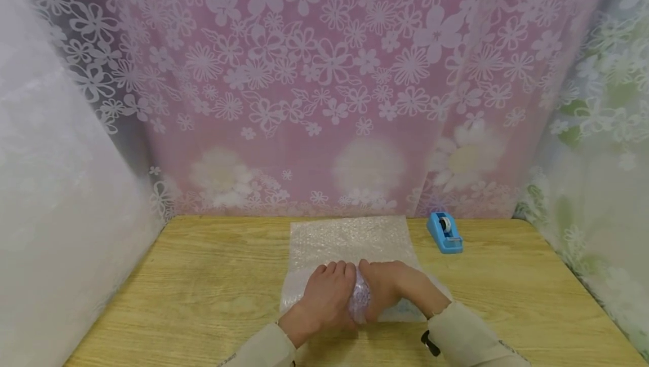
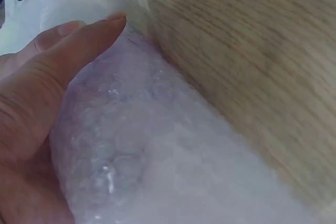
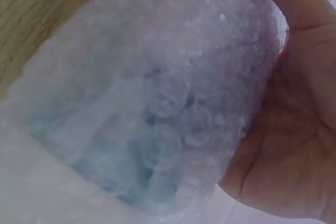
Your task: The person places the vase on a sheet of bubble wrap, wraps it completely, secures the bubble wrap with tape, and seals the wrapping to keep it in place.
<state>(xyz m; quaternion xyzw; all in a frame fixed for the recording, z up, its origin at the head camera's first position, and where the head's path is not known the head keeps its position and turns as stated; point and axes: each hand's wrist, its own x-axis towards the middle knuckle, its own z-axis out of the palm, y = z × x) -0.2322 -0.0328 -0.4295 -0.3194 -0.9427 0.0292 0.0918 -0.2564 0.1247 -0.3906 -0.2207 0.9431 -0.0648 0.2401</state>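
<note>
A clear bubble wrap sheet (image 1: 350, 237) lies on the table, its near part wrapped round a purple-tinted object. Side by side, my left hand (image 1: 327, 295) and right hand (image 1: 386, 287) grip this bubble-wrapped bundle (image 1: 360, 296), one on each side. In the left wrist view, the left thumb lies along the bundle (image 2: 126, 124). The right wrist view shows the right palm and fingers against the bundle's end (image 3: 184, 98); a blue-green patch shows through the bubbles. What exactly is inside cannot be made out.
A blue tape dispenser (image 1: 445, 233) with a roll of tape stands at the back right of the wooden table (image 1: 218, 277). Floral curtains (image 1: 304, 74) hang behind the table and along both sides.
</note>
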